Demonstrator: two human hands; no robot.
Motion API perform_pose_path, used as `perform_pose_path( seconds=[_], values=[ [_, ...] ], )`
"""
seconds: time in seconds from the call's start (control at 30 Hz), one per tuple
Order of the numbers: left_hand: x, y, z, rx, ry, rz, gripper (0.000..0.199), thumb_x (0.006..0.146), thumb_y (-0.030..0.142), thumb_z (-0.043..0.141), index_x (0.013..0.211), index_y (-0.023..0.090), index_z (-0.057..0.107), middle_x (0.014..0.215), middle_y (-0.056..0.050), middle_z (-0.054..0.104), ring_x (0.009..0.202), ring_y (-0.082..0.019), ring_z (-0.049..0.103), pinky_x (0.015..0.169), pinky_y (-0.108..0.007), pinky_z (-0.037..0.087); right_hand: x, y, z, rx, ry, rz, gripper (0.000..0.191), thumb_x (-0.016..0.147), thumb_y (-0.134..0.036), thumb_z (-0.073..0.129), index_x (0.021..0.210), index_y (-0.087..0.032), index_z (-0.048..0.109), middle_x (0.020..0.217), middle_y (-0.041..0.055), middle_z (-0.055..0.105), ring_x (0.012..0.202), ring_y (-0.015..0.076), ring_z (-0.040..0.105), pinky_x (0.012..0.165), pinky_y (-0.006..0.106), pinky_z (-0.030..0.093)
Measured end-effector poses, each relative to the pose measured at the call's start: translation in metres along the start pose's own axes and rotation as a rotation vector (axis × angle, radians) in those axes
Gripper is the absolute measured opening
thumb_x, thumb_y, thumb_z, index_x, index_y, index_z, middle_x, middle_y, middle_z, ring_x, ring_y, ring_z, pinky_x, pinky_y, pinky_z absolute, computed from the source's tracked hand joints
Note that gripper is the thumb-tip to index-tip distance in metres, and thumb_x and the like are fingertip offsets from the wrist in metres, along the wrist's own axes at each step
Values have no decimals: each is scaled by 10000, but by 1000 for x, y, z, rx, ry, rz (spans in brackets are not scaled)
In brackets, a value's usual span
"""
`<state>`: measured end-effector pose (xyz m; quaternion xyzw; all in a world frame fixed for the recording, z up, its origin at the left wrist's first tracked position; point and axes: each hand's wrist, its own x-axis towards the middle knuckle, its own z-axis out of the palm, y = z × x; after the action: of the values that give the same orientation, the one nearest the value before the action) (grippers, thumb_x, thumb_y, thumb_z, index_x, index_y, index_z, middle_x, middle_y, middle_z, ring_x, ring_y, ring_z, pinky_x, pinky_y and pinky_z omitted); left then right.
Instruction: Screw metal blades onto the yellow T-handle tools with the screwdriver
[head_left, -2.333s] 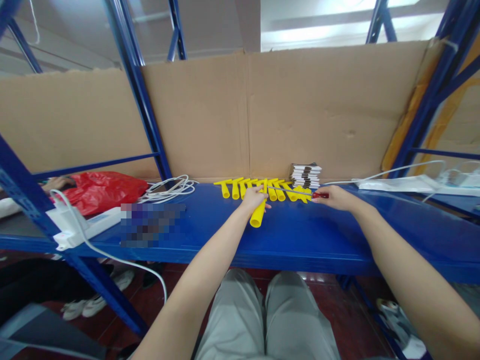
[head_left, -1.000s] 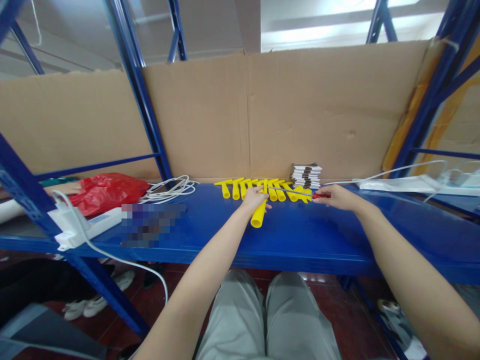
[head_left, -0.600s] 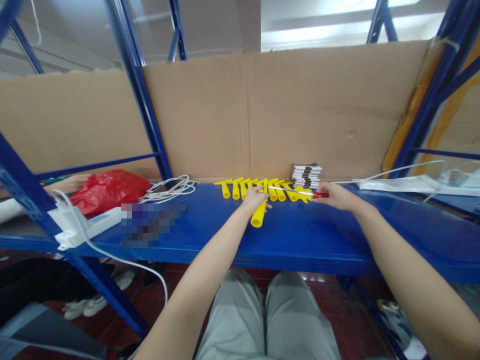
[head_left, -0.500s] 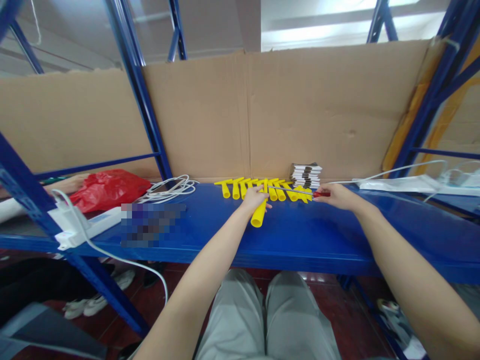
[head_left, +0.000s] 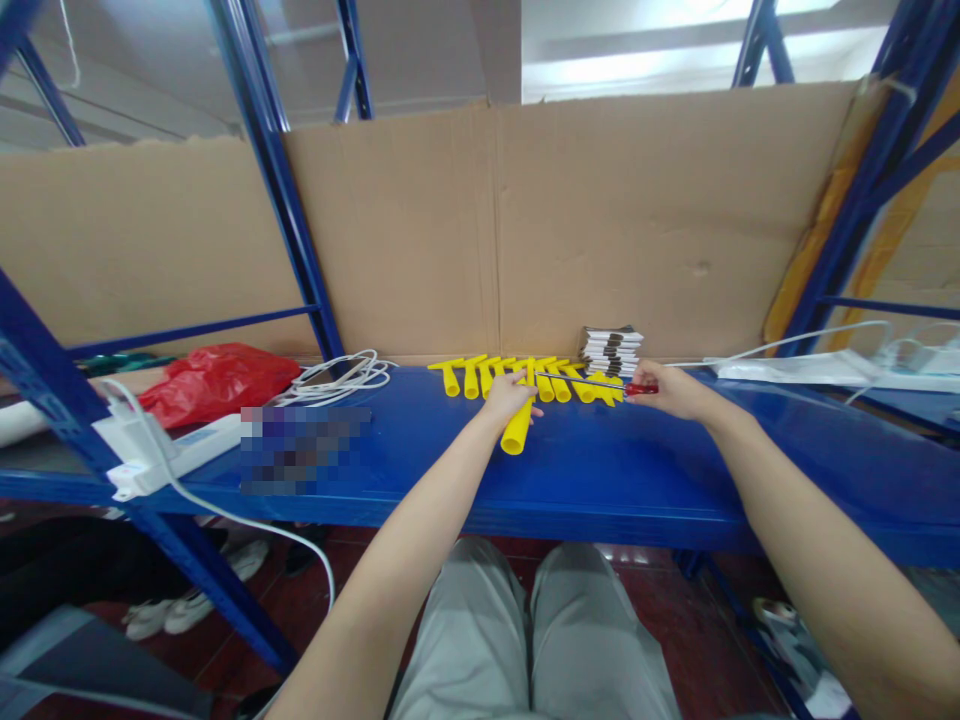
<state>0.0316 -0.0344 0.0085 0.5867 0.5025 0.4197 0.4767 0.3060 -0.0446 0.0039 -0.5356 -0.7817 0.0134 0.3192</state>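
Observation:
My left hand (head_left: 511,394) is closed around a yellow tube-like piece (head_left: 514,432), its open round end pointing towards me. In my right hand (head_left: 671,388) is the red handle of a screwdriver (head_left: 643,388). The thin metal shaft runs leftwards, and its tip meets the upper part of the held piece near my left fingers. Behind my hands, several similar yellow pieces (head_left: 471,382) lie in a row along the cardboard. A stack of white and black items (head_left: 613,350) stands behind the right end of that row.
On the left of the blue shelf (head_left: 420,450) are a red plastic bag (head_left: 225,382), coiled white cable (head_left: 352,374) and a white power strip (head_left: 202,446). White packaging (head_left: 802,366) lies at right. Cardboard (head_left: 637,220) walls the back; blue posts flank it.
At the far left, another person's hand beside the red bag has shifted, and more dark green material shows there. My hands, the yellow piece and the screwdriver look almost unmoved.

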Motion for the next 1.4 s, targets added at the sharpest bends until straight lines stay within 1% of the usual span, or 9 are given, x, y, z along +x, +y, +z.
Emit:
perform_pose_path(
  seconds=[0.1,0.37,0.53,0.63,0.7,0.83,1.0,1.2,1.4],
  values=[
    [0,0,0,0,3,4,647,822,60,527,1442,136,361,1037,-128,688,499,-107,646,392,-167,450,-1,0,-2,-11,-20,-23,324,675,-517,614,656,-223,480,657,35,614,620,177,552,575,284,421],
    [1,-1,0,2,11,6,639,821,63,518,1438,138,369,1017,-121,693,508,-109,650,398,-166,449,-3,-7,-5,8,-117,-18,329,722,-540,558,672,-214,569,643,36,635,601,179,560,568,291,421],
    [0,0,0,6,2,5,627,826,64,515,1433,133,378,1028,-123,691,495,-106,642,394,-172,447,-1,-1,-2,31,-49,17,327,638,-508,662,692,-225,508,690,31,645,629,178,579,572,283,444],
    [-1,0,0,7,0,9,612,830,63,510,1425,144,395,1029,-117,692,496,-99,641,396,-163,443,0,3,0,8,-7,8,337,647,-511,658,670,-226,481,681,25,639,626,172,570,567,276,436],
    [-1,0,0,4,5,10,627,824,59,518,1431,144,384,1029,-117,693,499,-99,641,398,-160,443,0,3,-1,-23,-10,-9,320,674,-512,633,661,-222,499,665,26,636,629,175,567,567,276,428],
    [0,1,1,3,10,13,659,814,64,530,1445,140,357,1024,-121,694,521,-115,655,406,-170,459,-1,2,-3,-76,-65,-5,305,723,-514,580,654,-217,567,650,34,652,624,189,575,568,288,423],
    [-1,0,1,5,6,33,646,817,77,520,1440,150,368,1048,-117,690,557,-120,669,409,-161,466,-2,1,-5,-66,-135,23,299,739,-506,566,728,-216,638,743,48,707,677,215,615,606,306,453],
    [0,0,1,5,-6,50,633,819,66,505,1433,150,380,1052,-113,688,506,-94,640,390,-153,447,-2,-3,-5,-86,-175,19,343,741,-536,533,701,-207,619,712,52,685,647,208,595,595,306,441],
    [3,-2,3,-19,6,58,653,813,76,524,1441,159,367,1139,-128,654,513,-100,647,393,-171,466,-2,-7,-5,-64,-275,-8,383,735,-565,492,665,-202,590,627,30,608,580,174,538,553,287,403]
  ],
)
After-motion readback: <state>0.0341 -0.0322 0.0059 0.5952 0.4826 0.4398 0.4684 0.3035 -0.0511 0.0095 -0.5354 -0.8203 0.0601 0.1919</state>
